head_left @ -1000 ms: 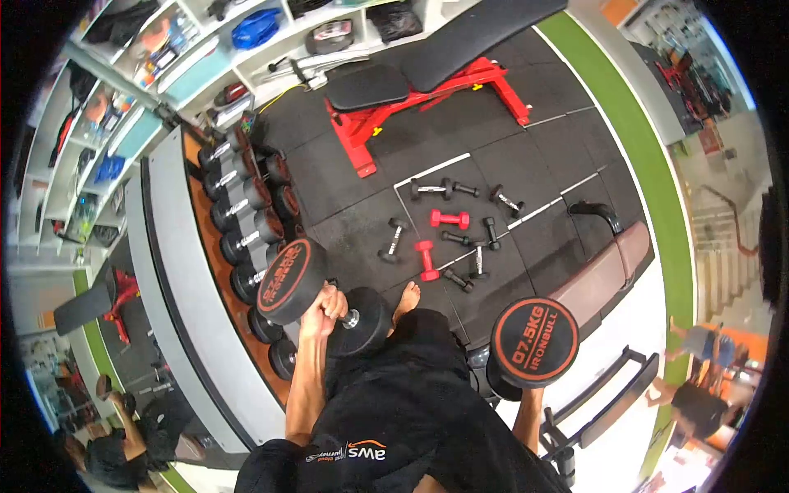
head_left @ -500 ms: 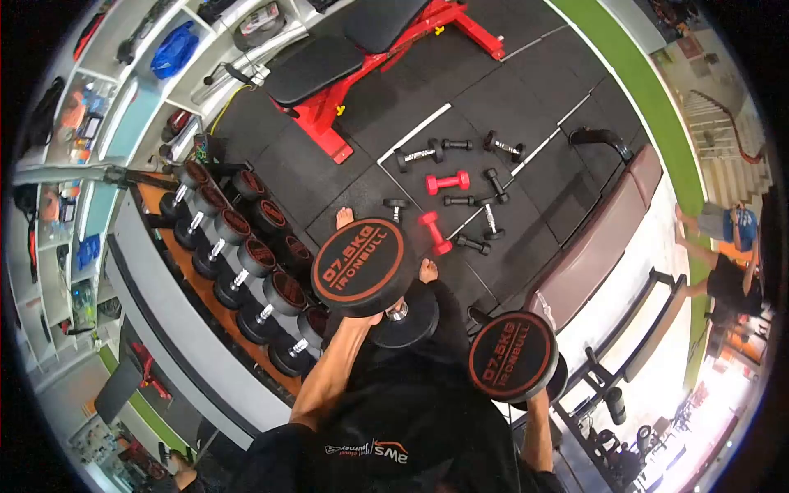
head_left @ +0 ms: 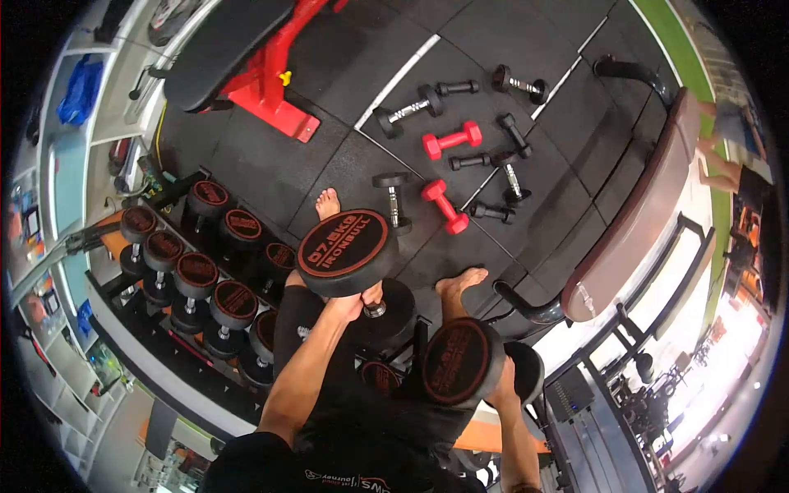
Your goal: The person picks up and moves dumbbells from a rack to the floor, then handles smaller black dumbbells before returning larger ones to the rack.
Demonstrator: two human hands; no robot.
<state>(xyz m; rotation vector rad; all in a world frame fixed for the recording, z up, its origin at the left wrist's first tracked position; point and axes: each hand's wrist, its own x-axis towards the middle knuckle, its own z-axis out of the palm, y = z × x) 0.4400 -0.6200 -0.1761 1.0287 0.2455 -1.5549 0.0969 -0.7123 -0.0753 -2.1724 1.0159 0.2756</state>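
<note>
My left hand (head_left: pixel 352 306) is closed round the handle of a round-headed black dumbbell (head_left: pixel 345 251). Its upward-facing head is marked 07.5KG IRONBULL in orange, and its other head shows below my hand. Fingers of my right hand (head_left: pixel 507 380) wrap the handle of a matching dumbbell (head_left: pixel 462 361), held to the right of the first in front of my body. Part of its grip is hidden by the near head. Beside my left forearm, a dumbbell rack (head_left: pixel 156 361) carries several similar dumbbells, including a nearby one (head_left: pixel 234 306).
Small black dumbbells (head_left: pixel 408 112) and two red ones (head_left: pixel 452 141) lie scattered on the black floor ahead. A red-framed bench (head_left: pixel 275 103) stands at upper left, a brown padded bench (head_left: pixel 633 214) at right. My bare feet (head_left: pixel 462 281) are on the floor. Other people show at the right edge.
My view has shifted and come closer to the floor. The right-hand dumbbell has moved inward toward the left one, and my right hand's fingers now show more. Both hands keep their hold.
</note>
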